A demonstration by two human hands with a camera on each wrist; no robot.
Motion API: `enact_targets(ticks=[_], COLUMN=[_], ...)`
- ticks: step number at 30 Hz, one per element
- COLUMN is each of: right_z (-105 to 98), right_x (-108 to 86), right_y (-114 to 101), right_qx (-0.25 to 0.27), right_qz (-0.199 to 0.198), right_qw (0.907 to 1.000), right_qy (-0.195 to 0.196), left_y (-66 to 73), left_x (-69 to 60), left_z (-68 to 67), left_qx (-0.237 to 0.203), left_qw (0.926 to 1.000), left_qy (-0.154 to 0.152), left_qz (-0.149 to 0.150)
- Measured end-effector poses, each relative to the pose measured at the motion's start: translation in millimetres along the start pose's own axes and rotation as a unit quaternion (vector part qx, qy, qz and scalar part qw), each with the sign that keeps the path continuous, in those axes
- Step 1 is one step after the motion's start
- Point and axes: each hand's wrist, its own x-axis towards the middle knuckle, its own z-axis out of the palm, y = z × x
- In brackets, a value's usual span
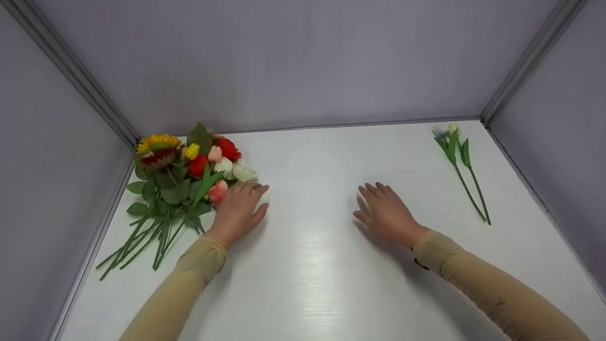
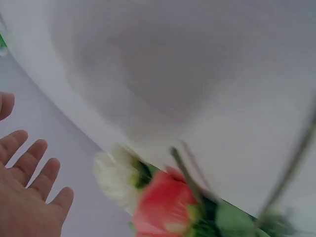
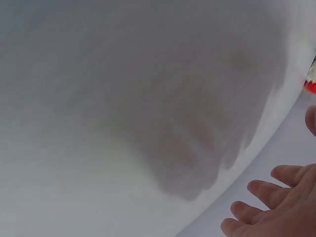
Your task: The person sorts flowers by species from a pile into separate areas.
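My left hand [image 1: 238, 211], palm down with fingers spread, hovers beside a pile of artificial flowers and holds nothing. A coral rose [image 1: 218, 192] and a white flower [image 1: 244, 171] lie nearest to it; the left wrist view shows the coral rose [image 2: 165, 205] close up. The pile also has a sunflower [image 1: 160, 142], red roses [image 1: 198, 166] and a yellow tulip [image 1: 191, 151]. My right hand [image 1: 387, 213] is held over the white table with its fingers extended and nothing in them. Its shadow falls on the tabletop in the right wrist view.
Two tulips, one pale blue [image 1: 439, 132] and one cream [image 1: 453, 130], lie at the table's back right. Green stems [image 1: 142, 241] of the pile point toward the front left. Grey panels [image 1: 307, 66] wall in the white table [image 1: 312, 265] at the back and both sides.
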Motion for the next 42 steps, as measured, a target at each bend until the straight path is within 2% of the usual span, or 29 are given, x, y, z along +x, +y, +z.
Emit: enact_targets(ticks=[4,7,11,13,16,20,24,28,30,35,42], right_z=[11,19,27,29,31,27,23,27,30,33,33], right_x=[0.2,2.8,10.5,15.5,22.7,30.2,35.2,37.8,38.2,36.8,34.8], right_y=[-38,-67,-104,-122,-146,-174,-193,-203,-204,-202,-192], right_qx=[0.009,0.016,0.017,0.010,-0.003,-0.005,0.002,-0.005,-0.011,-0.013,0.000], right_qz=[-0.040,-0.077,-0.132,-0.166,-0.220,-0.264,-0.273,-0.278,-0.280,-0.277,-0.270], right_qw=[0.9988,0.9957,0.9889,0.9840,0.9745,0.9643,0.9618,0.9603,0.9596,0.9603,0.9624], right_qy=[-0.027,-0.048,-0.065,-0.065,-0.046,-0.019,-0.020,-0.026,-0.027,-0.029,-0.035], left_y=[-41.9,-69.8,-97.4,-106.7,-116.7,-123.8,-122.9,-119.3,-118.0,-115.5,-110.2], left_x=[-27.9,-48.0,-66.9,-73.0,-80.1,-86.4,-85.7,-83.4,-83.0,-82.4,-80.0], left_z=[-14.5,-27.7,-44.8,-52.3,-61.1,-67.2,-67.0,-63.2,-61.6,-59.3,-62.3], left_qx=[-0.024,-0.042,-0.083,-0.114,-0.152,-0.166,-0.159,-0.143,-0.137,-0.141,-0.160], left_qw=[0.9953,0.9880,0.9766,0.9687,0.9575,0.9497,0.9476,0.9483,0.9494,0.9504,0.9437], left_qy=[0.073,0.090,0.066,0.042,-0.008,-0.066,-0.092,-0.113,-0.116,-0.098,-0.098], left_qz=[-0.059,-0.118,-0.187,-0.216,-0.245,-0.257,-0.262,-0.260,-0.257,-0.259,-0.273])
